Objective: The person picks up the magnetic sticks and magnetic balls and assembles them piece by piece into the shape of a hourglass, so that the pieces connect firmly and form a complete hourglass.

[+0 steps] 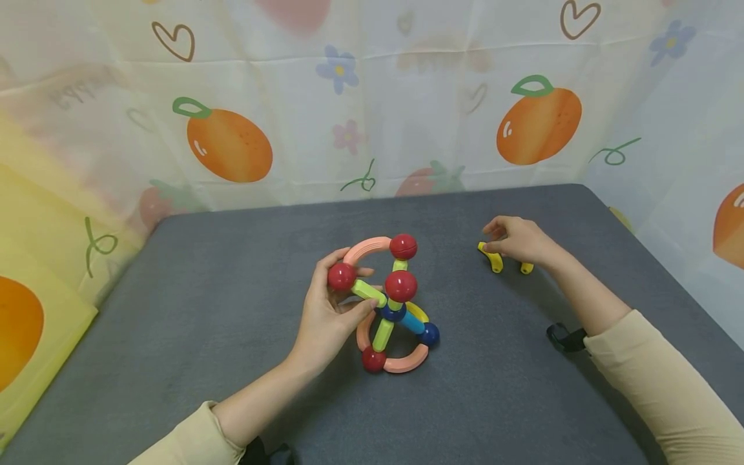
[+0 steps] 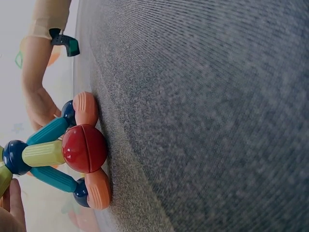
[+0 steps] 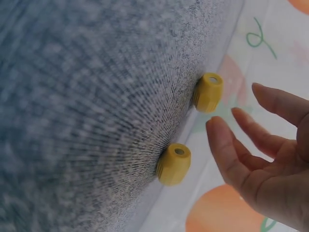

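Note:
A magnetic ball-and-rod model point(image 1: 383, 334) stands on the table near its middle. It has red and dark blue balls joined by green, blue, pink and yellow rods. My left hand point(image 1: 328, 316) holds its upper part, thumb on a green rod point(image 1: 369, 292) near the central blue ball. Farther right, my right hand point(image 1: 519, 240) is just above two yellow curved rods point(image 1: 495, 261). In the right wrist view, its fingers point(image 3: 224, 150) are loosely bent with a gap between them, and the yellow rods point(image 3: 174, 164) lie beside them on the table.
The grey cloth-covered table point(image 1: 232, 310) spreads around both hands. A white curtain point(image 1: 383, 97) printed with fruit and flowers hangs behind it and along the sides. A black strap point(image 1: 566, 338) sits at the right wrist.

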{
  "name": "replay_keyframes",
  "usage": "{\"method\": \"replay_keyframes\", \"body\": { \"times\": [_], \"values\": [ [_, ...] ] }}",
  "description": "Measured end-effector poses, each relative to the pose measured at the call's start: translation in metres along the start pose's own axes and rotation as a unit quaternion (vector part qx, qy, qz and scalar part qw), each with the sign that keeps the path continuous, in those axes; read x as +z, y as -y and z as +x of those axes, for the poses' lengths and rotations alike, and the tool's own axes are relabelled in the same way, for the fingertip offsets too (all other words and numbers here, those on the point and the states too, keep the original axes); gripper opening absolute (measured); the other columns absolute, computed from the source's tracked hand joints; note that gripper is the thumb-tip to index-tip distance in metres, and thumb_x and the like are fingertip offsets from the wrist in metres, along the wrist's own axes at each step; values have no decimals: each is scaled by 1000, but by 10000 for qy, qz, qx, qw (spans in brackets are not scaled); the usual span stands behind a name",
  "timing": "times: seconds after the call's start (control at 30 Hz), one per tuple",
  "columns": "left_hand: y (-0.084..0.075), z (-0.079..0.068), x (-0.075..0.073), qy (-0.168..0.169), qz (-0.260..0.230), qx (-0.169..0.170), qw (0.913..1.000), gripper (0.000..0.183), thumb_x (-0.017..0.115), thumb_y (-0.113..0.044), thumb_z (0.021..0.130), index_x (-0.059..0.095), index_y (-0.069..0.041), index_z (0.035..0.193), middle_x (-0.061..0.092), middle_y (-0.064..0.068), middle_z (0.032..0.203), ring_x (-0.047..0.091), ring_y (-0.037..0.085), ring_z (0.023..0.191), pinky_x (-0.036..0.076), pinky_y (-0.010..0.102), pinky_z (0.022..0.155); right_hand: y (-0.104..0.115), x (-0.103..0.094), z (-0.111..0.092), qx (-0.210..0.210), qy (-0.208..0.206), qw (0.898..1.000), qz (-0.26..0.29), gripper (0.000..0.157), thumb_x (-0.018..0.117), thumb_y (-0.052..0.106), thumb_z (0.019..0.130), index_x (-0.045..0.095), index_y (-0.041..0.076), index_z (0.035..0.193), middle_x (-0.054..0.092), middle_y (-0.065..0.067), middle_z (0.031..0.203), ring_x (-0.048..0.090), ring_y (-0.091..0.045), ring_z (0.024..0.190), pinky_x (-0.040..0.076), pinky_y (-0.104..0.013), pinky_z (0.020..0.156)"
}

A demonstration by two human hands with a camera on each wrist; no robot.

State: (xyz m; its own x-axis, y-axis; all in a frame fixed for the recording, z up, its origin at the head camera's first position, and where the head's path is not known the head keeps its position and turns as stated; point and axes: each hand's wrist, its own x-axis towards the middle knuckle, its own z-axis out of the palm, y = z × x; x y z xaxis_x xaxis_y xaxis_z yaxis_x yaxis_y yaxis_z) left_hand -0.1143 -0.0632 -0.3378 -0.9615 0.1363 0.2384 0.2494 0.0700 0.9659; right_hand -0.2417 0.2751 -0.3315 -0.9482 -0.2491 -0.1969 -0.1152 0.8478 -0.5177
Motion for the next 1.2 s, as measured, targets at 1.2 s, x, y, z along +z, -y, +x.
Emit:
{"method": "replay_keyframes", "body": {
  "times": [1.2],
  "values": [
    [2,0,0,-10,46,104,9999,81,73,12,79,31,-10,146,61,18,127,68,39,109,59,29,90,-1,11,2,-12,366,9991,-193,35,59,12,94,57,-10,121,66,-27,110,67,-19,72,56,-31,63]
  ]
}}
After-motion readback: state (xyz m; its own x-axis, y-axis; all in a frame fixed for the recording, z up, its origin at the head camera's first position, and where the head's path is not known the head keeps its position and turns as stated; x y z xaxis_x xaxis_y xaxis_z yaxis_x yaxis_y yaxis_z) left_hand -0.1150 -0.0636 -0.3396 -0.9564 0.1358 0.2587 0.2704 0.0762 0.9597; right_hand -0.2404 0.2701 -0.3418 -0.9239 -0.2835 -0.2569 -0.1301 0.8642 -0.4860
